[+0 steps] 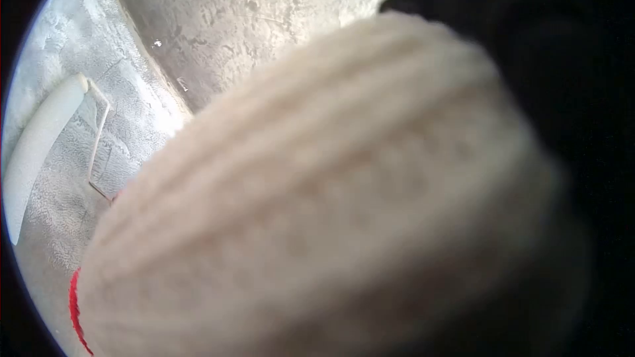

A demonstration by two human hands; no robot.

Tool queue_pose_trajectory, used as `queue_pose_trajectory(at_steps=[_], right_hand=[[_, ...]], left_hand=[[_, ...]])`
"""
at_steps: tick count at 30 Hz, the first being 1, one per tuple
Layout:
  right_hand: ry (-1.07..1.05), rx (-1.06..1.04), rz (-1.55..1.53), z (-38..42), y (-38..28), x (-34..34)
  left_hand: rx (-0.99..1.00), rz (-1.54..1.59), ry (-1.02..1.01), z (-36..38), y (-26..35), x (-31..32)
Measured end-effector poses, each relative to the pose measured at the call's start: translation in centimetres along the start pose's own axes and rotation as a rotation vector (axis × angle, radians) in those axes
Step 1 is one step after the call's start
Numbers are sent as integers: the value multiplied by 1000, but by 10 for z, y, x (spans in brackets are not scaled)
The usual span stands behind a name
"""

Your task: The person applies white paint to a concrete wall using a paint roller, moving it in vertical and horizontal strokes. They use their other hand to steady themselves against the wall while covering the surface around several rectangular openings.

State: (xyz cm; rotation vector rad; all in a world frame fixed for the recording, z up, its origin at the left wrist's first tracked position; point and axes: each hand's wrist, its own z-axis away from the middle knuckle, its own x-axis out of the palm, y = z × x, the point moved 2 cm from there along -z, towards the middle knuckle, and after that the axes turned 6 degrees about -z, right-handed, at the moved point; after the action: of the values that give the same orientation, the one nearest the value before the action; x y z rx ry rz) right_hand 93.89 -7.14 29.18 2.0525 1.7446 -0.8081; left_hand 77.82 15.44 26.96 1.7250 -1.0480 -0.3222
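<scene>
A pale ribbed knit work glove (317, 185) fills most of the head view, very close and blurred. A red edge (75, 311) runs along its lower left end. Black material (476, 0) adjoins it at the upper right. The glove appears to be on my left hand, judging by the cuff at lower left; its fingers cannot be made out, and I cannot tell what they hold. My right hand is out of sight. Beyond the cuff, at the left, a paint roller (49, 125) with a white sleeve and bent wire frame shows, its lower part hidden behind the glove.
Under the roller spreads a grey, rough-textured surface (63, 218). Past a pale diagonal edge (142, 43) lies a mottled grey-brown surface (218, 16) at the top. Dark areas cover the right side.
</scene>
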Motion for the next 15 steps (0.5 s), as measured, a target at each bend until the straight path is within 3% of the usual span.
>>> queue_pose_trajectory(at_steps=[7,13,15], right_hand=[[57,-18,32,-8,16,-5],[313,-437,-124,-83,-30,-45],[423,-603,-242,-94,-48,-48]], left_hand=[[-15,-2,-47,-4,-1,-13],[-13,-49,-86,-12,-8,-35],[14,-114,0,5,7,-1]])
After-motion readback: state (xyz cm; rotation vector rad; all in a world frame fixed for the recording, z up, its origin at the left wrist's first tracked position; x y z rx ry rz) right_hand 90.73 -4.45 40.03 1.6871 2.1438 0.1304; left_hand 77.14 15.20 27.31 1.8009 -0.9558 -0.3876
